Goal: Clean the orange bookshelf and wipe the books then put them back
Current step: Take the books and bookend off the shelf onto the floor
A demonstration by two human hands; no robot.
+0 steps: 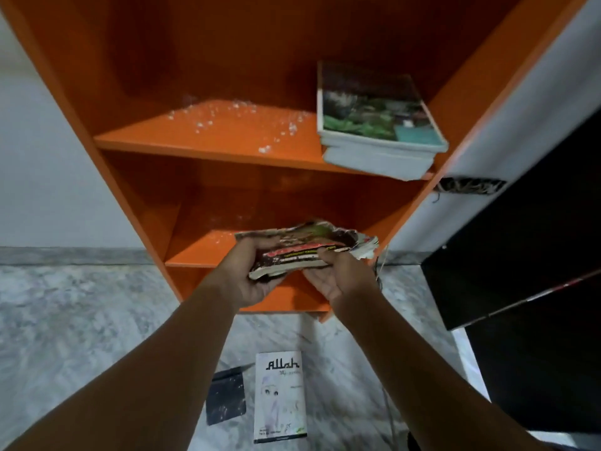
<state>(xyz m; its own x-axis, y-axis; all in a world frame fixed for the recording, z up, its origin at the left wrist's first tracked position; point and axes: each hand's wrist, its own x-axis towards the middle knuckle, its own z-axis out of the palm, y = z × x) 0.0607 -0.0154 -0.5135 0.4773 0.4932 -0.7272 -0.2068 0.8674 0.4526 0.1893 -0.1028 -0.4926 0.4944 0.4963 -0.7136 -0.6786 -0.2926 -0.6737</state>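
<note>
The orange bookshelf (208, 141) stands open in front of me with two visible shelves. White foam or droplets (234, 120) are scattered on the upper shelf. A stack of two books (374, 125) lies flat at that shelf's right end. My left hand (257, 275) and my right hand (338, 275) both grip a worn, dark-covered book with torn edges (302, 249), held in front of the lower shelf (201, 252).
On the marble floor (81, 314) below lie a white book with a black title (281, 395) and a small dark book (226, 397). A black piece of furniture (527, 255) stands close on the right. A thin cable (388, 405) runs along the floor.
</note>
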